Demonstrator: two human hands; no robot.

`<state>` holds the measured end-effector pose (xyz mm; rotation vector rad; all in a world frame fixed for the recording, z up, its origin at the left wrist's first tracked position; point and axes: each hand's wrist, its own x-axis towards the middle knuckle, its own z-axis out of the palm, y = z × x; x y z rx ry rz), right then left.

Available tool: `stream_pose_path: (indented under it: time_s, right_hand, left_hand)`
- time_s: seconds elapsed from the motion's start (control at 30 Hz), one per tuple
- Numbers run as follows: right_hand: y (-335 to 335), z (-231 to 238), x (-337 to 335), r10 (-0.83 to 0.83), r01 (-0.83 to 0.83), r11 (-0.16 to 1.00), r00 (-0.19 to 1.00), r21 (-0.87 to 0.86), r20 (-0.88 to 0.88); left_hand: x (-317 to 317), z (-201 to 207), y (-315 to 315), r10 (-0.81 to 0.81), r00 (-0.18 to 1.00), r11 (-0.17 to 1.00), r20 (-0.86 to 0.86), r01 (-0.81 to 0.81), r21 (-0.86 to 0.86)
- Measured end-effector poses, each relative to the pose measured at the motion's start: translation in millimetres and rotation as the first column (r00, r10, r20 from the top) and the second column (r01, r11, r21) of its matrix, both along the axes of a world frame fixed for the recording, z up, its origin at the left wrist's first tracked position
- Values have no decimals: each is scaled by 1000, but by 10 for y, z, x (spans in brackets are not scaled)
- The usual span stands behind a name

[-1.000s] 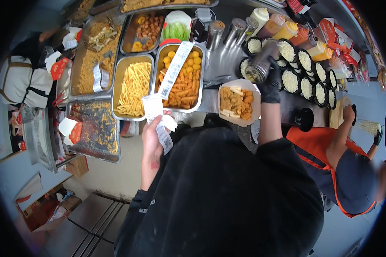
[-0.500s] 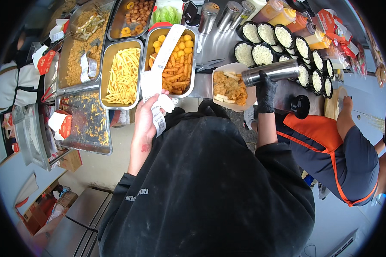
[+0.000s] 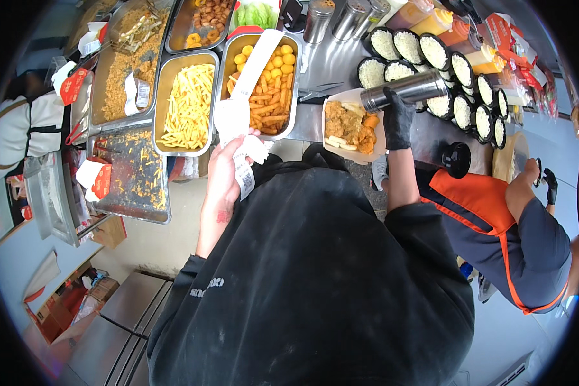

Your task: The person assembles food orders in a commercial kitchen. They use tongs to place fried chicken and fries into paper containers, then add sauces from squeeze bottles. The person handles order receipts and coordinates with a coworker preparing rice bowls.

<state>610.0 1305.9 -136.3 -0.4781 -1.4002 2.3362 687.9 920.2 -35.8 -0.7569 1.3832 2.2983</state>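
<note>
My bare left hand (image 3: 226, 165) is closed on a long curling strip of paper receipts (image 3: 253, 67), whose upper end lies across a metal tray of sweet potato sticks and yellow balls (image 3: 273, 106). My right hand (image 3: 399, 119), in a black glove, grips a silver metal shaker (image 3: 408, 91). The shaker is tilted, one end over a paper box of fried food (image 3: 352, 126) at the counter's front edge. Fried pieces and pale sticks fill the box. Whether anything falls from the shaker cannot be seen.
Fries fill a tray (image 3: 211, 147) on the left. Several black bowls of white shreds (image 3: 461, 69) stand right, with sauce bottles (image 3: 432, 22) behind. Tongs (image 3: 320, 91) lie beyond the box; upright shakers (image 3: 319, 21) stand behind. A co-worker in an orange apron (image 3: 473, 196) is close on my right.
The whole view has shifted slightly. The shaker has stayed tilted over the box in my right hand, and my left hand still holds the receipts. A co-worker's gloved hand now shows at the right.
</note>
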Motion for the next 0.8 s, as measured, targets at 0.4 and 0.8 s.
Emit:
stream_pose_path:
  time_s: [0.4,0.8]
  right_hand:
    - [-57,-106,272,-40,34,984,999,-177,-28]
    - [-97,65,620,-68,72,997,994,-41,87]
  left_hand:
    - [5,114,83,-38,999,998,-18,37,-60]
    - [16,94,64,-57,997,996,-41,55,-64]
